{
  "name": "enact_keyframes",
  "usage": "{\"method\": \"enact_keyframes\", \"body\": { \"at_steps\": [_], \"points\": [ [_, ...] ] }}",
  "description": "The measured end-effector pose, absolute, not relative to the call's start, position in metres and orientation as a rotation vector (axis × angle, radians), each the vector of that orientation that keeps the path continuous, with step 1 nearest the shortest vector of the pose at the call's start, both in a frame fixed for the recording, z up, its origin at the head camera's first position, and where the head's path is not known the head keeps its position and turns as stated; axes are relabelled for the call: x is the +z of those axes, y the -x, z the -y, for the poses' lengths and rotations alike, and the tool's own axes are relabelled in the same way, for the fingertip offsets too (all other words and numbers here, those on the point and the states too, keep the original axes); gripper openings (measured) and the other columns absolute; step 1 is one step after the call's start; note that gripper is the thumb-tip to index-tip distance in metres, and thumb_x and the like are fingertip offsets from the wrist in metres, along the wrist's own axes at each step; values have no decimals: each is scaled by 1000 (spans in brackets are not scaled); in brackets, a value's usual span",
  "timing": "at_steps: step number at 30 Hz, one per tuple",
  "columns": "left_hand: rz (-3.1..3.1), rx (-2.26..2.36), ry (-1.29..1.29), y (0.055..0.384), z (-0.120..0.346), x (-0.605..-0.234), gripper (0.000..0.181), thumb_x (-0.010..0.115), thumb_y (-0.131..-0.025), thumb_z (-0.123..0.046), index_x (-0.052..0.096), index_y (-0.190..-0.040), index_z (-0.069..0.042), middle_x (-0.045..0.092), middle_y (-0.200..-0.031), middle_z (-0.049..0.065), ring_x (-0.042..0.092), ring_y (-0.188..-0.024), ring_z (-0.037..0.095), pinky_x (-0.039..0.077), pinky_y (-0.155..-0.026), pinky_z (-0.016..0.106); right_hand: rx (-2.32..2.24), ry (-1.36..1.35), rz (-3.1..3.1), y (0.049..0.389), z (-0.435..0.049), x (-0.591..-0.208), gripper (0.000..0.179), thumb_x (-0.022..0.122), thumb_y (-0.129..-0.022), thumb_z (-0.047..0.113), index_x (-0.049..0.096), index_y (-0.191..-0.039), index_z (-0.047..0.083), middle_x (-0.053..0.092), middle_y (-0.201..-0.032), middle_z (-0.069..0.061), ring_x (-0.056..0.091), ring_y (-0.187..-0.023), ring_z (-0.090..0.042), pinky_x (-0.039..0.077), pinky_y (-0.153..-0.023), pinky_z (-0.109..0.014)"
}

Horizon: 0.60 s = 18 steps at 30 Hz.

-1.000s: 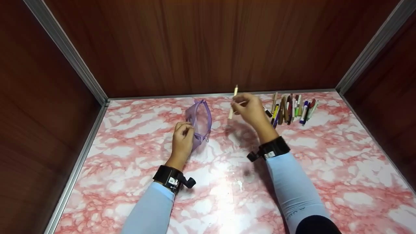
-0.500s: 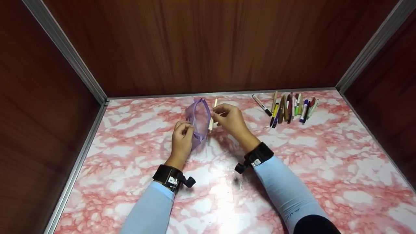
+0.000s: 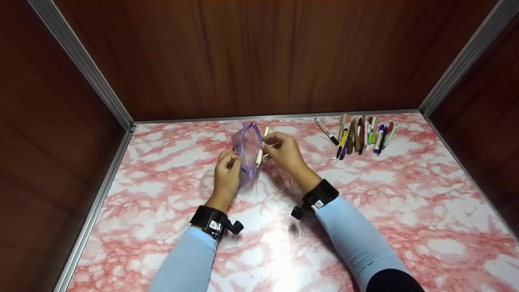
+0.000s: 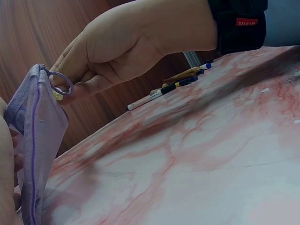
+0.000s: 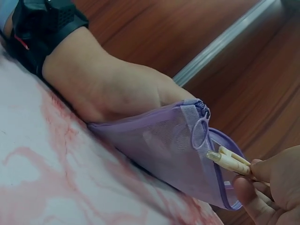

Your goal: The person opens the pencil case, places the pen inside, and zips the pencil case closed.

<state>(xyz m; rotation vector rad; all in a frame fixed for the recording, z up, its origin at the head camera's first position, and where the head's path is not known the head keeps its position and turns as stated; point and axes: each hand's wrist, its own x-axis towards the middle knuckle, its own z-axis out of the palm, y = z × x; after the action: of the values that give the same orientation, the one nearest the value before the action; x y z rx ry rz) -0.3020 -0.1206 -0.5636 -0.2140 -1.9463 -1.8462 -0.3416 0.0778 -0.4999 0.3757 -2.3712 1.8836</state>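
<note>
A purple mesh zipper pouch (image 3: 240, 142) stands with its mouth spread, tilted to the right. My left hand (image 3: 228, 170) pinches the pouch's near-left edge between thumb and fingers. At the opposite rim, my right hand (image 3: 286, 152) pinches a cream-coloured pen (image 5: 229, 162) around its middle. In the right wrist view the pen's clip end overlaps the pouch's mouth beside the round zipper pull (image 5: 199, 133). From the left wrist, most of the pen hides behind the right hand's fingers (image 4: 89, 86) and the pouch.
Several pens and markers (image 3: 357, 136) lie in a loose row at the back right. A white marker with a black cap (image 3: 327, 132) lies a little left of them. Brown wood panels (image 3: 259, 61) close off the back and sides of the pink marbled table (image 3: 162, 211).
My right hand has carried the pen leftward and nearer, from beside the markers to the pouch's right rim. The left hand and pouch stay nearly still.
</note>
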Motion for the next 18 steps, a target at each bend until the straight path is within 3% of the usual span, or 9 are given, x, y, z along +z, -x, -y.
{"method": "enact_keyframes", "body": {
  "at_steps": [9,18],
  "points": [
    [1984,-1868,190,300,120,-562,14,68,-105,0,75,-96,8,68,-119,20,63,-106,14,55,-95,20,1950,-335,2336,340,-72,-501,21,79,-101,-5,75,-121,-11,81,-110,-25,76,-76,-10,69,-88,-62],
    [2002,-1851,200,301,121,-563,14,67,-106,0,76,-101,11,69,-118,19,64,-105,14,56,-94,19,2097,-241,2187,343,-73,-499,20,77,-102,-6,74,-121,-14,80,-103,-21,75,-72,-7,70,-75,-33]
  ]
}}
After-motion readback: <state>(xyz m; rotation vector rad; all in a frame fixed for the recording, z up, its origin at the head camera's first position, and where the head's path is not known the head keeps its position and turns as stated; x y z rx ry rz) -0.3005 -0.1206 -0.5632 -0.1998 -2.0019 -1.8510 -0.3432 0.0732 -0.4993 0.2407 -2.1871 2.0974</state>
